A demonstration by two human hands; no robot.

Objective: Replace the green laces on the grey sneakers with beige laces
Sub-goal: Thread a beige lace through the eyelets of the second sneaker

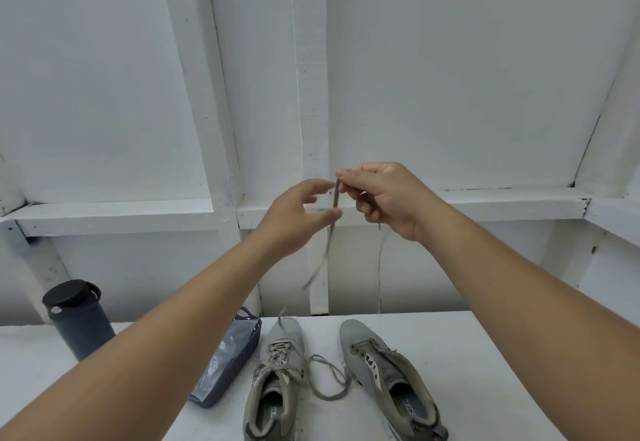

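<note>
Right hand [384, 198] is pinching a lace [334, 198] held high above the table [485, 354]; left hand [298, 215], fingers spread, is reaching for it. Grey sneakers [277, 381] are sitting at 6 o'clock. Risk: the dangling tail is swinging, so the lace may slip or snag.

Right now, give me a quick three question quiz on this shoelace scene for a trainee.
1. True or false: the right sneaker has no lace threaded.
2. Which hand pinches the top of the raised lace? A left hand, B right hand.
3. Fill in: the basket sits between the left sneaker and the dark ____.

Key: 1 true. 2 B. 3 bottle.
</note>
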